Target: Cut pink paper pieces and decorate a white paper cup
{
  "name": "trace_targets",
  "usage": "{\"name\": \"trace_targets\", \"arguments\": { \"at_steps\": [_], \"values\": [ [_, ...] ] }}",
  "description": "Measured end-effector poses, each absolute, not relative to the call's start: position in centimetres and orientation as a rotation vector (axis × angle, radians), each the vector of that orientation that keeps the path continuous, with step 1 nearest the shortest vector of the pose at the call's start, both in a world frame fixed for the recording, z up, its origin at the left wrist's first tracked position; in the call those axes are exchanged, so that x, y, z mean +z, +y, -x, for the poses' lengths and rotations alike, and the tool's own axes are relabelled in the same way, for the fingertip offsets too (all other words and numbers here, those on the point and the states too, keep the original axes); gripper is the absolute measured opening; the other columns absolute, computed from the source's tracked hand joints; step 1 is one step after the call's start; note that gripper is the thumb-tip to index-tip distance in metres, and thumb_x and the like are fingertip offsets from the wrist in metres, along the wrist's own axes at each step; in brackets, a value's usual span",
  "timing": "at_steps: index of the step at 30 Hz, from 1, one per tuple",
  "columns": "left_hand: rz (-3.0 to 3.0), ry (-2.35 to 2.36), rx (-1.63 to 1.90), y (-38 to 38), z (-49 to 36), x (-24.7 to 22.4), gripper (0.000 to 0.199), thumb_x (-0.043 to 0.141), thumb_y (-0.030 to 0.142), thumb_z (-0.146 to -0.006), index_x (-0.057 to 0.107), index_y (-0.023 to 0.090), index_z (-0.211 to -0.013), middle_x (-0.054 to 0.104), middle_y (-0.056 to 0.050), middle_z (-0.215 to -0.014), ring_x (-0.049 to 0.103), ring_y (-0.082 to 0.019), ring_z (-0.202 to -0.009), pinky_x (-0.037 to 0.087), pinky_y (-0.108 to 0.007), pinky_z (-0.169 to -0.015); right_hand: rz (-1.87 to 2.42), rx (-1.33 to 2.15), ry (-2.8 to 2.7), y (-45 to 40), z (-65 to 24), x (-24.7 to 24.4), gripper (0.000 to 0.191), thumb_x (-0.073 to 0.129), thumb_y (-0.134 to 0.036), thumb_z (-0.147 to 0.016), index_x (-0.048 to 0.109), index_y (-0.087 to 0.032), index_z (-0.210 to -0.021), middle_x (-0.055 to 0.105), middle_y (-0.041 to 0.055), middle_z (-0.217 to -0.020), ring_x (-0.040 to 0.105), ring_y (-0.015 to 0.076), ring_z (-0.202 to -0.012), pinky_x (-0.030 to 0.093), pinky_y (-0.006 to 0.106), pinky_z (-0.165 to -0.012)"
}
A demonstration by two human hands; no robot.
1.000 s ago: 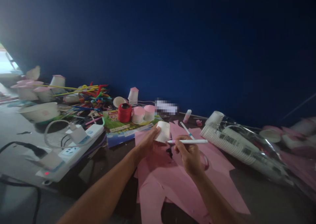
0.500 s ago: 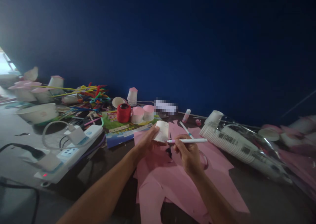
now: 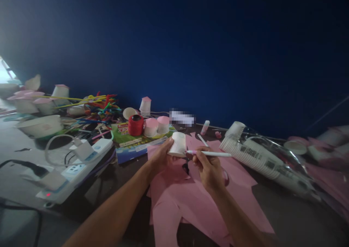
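Observation:
My left hand holds a white paper cup tilted on its side, with fingers wrapped round its left and lower part. In my right hand is a white marker with a pink tip section, pinched between thumb and fingers. The marker's tip points left at the right edge of the cup; whether it touches is too small to tell. Beneath both hands lie pink paper sheets. Something black, partly hidden, is on the paper between my hands. Another pen lies just behind my right hand.
Stacked paper cups in clear plastic lie at right. A red spool and pink-topped cups stand on a green packet. At left are a power strip, a white bowl and colourful pipe cleaners.
The cup has turned slightly in my left hand. My right hand and the marker have shifted a little to the right, and the marker's tip sits slightly higher.

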State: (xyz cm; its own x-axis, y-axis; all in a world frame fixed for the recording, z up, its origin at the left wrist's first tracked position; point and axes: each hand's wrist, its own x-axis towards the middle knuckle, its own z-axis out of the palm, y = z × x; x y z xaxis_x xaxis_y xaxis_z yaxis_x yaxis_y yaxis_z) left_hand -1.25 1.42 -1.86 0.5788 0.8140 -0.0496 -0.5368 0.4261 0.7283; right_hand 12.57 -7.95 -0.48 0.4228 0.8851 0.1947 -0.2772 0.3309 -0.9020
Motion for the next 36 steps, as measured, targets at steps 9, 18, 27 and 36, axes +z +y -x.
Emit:
{"name": "trace_targets", "arguments": {
  "at_steps": [9, 18, 27, 36],
  "values": [
    [-0.755, 0.545, 0.779, 0.9, 1.2, -1.4, 0.050, 0.053, 0.058, -0.086, 0.062, 0.011, -0.102, 0.071, -0.012, -0.084, 0.070, -0.024, -0.073, 0.057, -0.037, -0.069, 0.939, 0.891, -0.904, -8.3, -12.4, -0.9, 0.018, 0.070, -0.035, -0.082, 0.062, -0.020, -0.085, 0.063, -0.0022, -0.061, 0.051, 0.0091, -0.055, 0.041, 0.021, -0.054],
    [-0.873, 0.479, 0.823, 0.9, 1.5, -2.1, 0.042, 0.066, 0.051, -0.080, 0.063, 0.017, -0.105, 0.072, -0.008, -0.084, 0.071, -0.024, -0.077, 0.057, -0.036, -0.069, 0.982, 0.835, -0.973, -8.5, -12.2, -0.5, 0.017, 0.068, -0.035, -0.082, 0.061, -0.020, -0.084, 0.061, -0.0028, -0.060, 0.051, 0.0099, -0.054, 0.042, 0.022, -0.053],
    [-0.898, 0.474, 0.840, 0.8, 1.4, -2.0, 0.039, 0.063, 0.049, -0.084, 0.062, 0.018, -0.107, 0.069, -0.006, -0.084, 0.068, -0.020, -0.071, 0.057, -0.034, -0.067, 1.097, 0.723, -1.092, -8.8, -12.0, 0.4, 0.015, 0.064, -0.034, -0.083, 0.061, -0.020, -0.081, 0.058, -0.0035, -0.057, 0.051, 0.0106, -0.053, 0.043, 0.023, -0.052],
    [-0.944, 0.446, 0.917, 0.6, 1.1, -1.8, 0.036, 0.064, 0.044, -0.083, 0.060, 0.023, -0.111, 0.067, -0.004, -0.092, 0.064, -0.018, -0.073, 0.054, -0.029, -0.063, 1.134, 0.724, -1.111, -8.9, -11.9, 0.1, 0.017, 0.064, -0.037, -0.082, 0.061, -0.020, -0.081, 0.057, -0.0037, -0.056, 0.051, 0.0116, -0.051, 0.042, 0.024, -0.050]
  ]
}}
